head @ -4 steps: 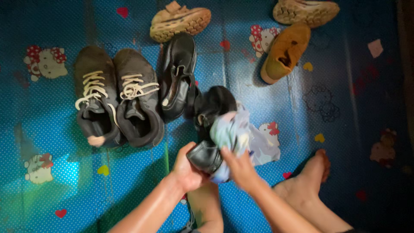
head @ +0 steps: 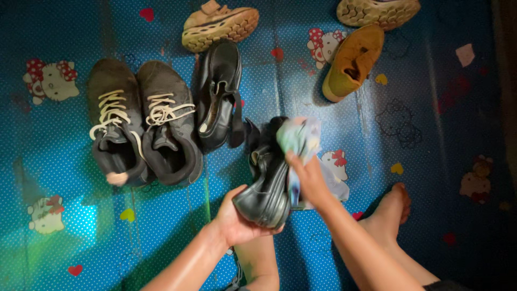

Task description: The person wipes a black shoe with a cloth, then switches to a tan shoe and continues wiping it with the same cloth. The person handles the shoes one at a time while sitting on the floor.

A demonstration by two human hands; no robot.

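I am looking down at a blue patterned floor mat (head: 70,258) and working across it from nine o'clock. Out there a pair of dark grey lace-up sneakers (head: 142,126) is lying side by side with pale laces, and just beside them, towards eleven o'clock, a black strapped leather shoe (head: 218,94) is resting on its sole. A tan chunky-soled sandal (head: 218,24) is sitting at twelve o'clock.

At the centre, my left hand (head: 237,218) is cupping the heel of a glossy black leather shoe (head: 266,186), fingers wrapped underneath and thumb over the edge, holding it tilted with the toe pointing to twelve o'clock. My right hand (head: 307,175) is closed around a crumpled pale cloth (head: 299,137), pressing it against the shoe's upper side.

As I judge it, good wiping here is depending on the left hand keeping the heel steady while the cloth is travelling along the leather in firm strokes, turning the shoe to reach the hidden side.

At one o'clock a mustard suede shoe (head: 353,62) is lying, and a bare foot (head: 393,207) is resting at four o'clock.
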